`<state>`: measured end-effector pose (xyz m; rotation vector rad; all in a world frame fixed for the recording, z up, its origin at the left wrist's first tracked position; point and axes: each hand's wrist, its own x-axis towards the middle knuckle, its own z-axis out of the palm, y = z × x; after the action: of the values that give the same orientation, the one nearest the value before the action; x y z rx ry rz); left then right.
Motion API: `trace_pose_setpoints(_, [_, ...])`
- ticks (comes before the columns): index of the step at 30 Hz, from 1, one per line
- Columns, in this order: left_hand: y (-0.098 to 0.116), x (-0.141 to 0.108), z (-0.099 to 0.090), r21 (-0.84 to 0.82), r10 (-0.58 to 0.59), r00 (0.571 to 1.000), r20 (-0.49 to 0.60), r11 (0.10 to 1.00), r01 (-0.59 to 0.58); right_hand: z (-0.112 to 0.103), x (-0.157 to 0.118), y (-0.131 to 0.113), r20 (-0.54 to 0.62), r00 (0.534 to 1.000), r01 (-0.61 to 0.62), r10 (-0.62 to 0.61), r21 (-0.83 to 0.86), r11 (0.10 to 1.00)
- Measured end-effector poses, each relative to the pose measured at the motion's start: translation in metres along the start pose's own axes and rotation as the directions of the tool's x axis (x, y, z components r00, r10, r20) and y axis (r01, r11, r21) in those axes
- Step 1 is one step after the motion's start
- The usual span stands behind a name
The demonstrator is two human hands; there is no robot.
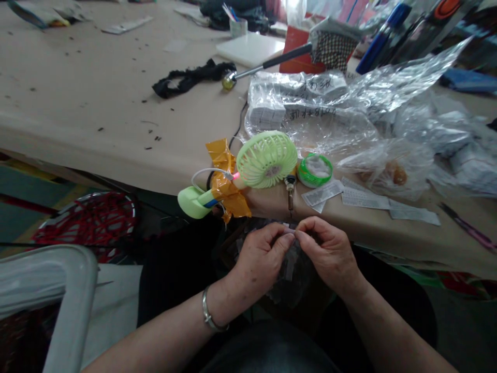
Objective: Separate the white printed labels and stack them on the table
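Observation:
My left hand [261, 257] and my right hand [331, 255] meet fingertip to fingertip over my lap, just below the table edge. Both are closed in a pinch, and what lies between the fingers is too small to make out. Right above them, a small metal tool with a thin tip [290, 192] points down at the table edge. Beside it are a green fan [267, 159], fixed with orange tape [229, 194], and a green-rimmed round container [315, 170]. Printed paper strips [365, 198] lie to the right.
Clear plastic bags [310, 111] cover the table's [77, 98] middle and right. A hammer-like tool [267, 65] and black cloth [192, 77] lie behind. Pink-handled scissors [468, 228] are at the right edge. A white plastic chair [83, 269] stands at the lower left.

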<state>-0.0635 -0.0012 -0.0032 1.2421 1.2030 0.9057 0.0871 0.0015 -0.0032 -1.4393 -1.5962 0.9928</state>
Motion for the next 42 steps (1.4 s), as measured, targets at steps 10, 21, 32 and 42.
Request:
trace_pose_setpoints(10, [0.007, 0.010, -0.008, 0.210, 0.184, 0.981, -0.067, 0.963, -0.167, 0.003, 0.013, -0.007, -0.076, 0.981, 0.162, -0.181, -0.215, 0.963])
trace_pose_setpoints(21, [0.002, 0.018, -0.006, 0.264, 0.266, 0.961, -0.075, 0.935, -0.238, 0.003, 0.018, -0.002, -0.095, 0.972, 0.190, -0.214, -0.211, 0.959])
trace_pose_setpoints(32, [0.002, 0.024, -0.007, 0.249, 0.265, 0.961, -0.082, 0.939, -0.237, 0.003, 0.019, 0.000, -0.102, 0.976, 0.174, -0.192, -0.165, 0.971])
trace_pose_setpoints(42, [-0.010, 0.006, -0.012, 0.257, 0.191, 0.981, -0.021, 0.950, -0.180, -0.026, 0.007, 0.002, -0.060, 0.864, 0.415, -0.501, -0.478, 0.774])
